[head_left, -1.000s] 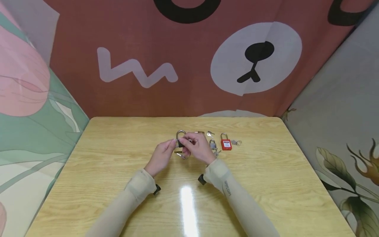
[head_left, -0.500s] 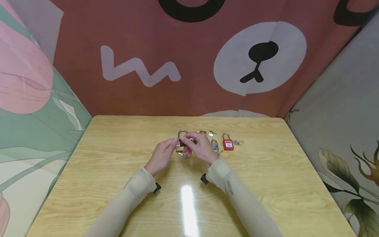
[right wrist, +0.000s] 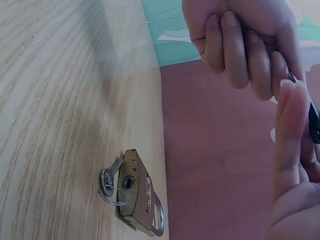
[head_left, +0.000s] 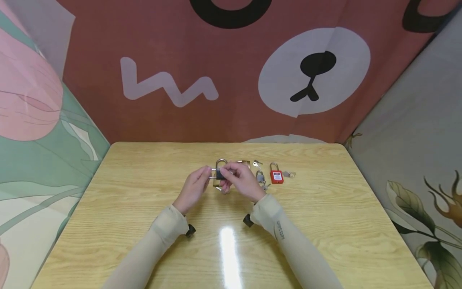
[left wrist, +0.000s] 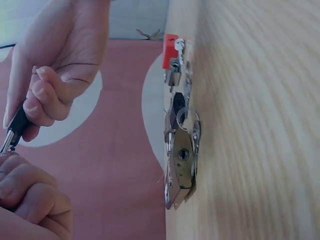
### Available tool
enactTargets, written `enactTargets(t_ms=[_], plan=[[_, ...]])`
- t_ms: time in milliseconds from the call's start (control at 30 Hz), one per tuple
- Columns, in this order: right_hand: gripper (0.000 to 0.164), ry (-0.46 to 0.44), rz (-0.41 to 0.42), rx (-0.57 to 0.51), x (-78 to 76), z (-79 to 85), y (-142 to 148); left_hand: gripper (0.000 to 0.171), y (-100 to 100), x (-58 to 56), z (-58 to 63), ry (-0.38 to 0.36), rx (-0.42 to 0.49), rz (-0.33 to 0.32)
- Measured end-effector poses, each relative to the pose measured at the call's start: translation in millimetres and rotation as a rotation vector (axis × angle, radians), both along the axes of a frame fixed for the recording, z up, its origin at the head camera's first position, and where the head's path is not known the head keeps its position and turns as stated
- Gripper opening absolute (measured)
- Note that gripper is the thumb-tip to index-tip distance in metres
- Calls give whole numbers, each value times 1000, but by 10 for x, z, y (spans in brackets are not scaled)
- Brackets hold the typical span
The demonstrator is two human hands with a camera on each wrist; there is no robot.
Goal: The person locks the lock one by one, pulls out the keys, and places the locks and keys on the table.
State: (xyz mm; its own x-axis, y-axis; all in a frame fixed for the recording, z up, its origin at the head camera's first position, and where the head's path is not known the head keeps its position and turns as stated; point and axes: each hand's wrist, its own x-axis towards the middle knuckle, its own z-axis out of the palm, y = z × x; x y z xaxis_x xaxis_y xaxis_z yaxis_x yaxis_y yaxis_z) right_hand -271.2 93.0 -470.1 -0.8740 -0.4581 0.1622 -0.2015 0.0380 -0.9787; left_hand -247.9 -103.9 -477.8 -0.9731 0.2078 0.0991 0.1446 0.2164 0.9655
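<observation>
A small black padlock (head_left: 219, 174) is held between both hands above the table, its shackle pointing left. My right hand (head_left: 241, 180) grips the black body between thumb and fingers. At the left, my left hand (head_left: 196, 185) pinches the end of the shackle, and two bare metal bars show between its fingertips and the body. Behind them a larger brass padlock (right wrist: 137, 192) lies on the table with keys on a ring (right wrist: 111, 185) beside it. In the left wrist view the black padlock (left wrist: 19, 124) spans the gap between the two hands.
To the right lie a small grey padlock (head_left: 260, 177), a red padlock (head_left: 276, 176) with a label, and keys (head_left: 289, 174) beside it. Another brass padlock (head_left: 246, 163) and loose keys (head_left: 257, 163) lie farther back. The wooden table (head_left: 144, 168) ends at a patterned curtain.
My left hand has shifted slightly left from the black padlock's body, so more of the shackle's bars shows. My right hand keeps its grip nearly in place.
</observation>
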Motion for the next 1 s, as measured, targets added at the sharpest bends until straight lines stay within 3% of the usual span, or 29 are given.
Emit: enactTargets(t_ms=[167, 400, 700, 1000], plan=[[22, 28, -20, 44, 23, -21, 0, 47, 41, 31, -2, -12, -78, 2], [21, 58, -78, 58, 52, -54, -2, 45, 120, 55, -14, 23, -95, 1], [19, 100, -130, -4, 87, -84, -36, 43, 128, 44, -4, 96, -136, -20], [18, 76, -108, 52, 53, -70, -66, 39, 61, 3, -40, 89, -235, -37]])
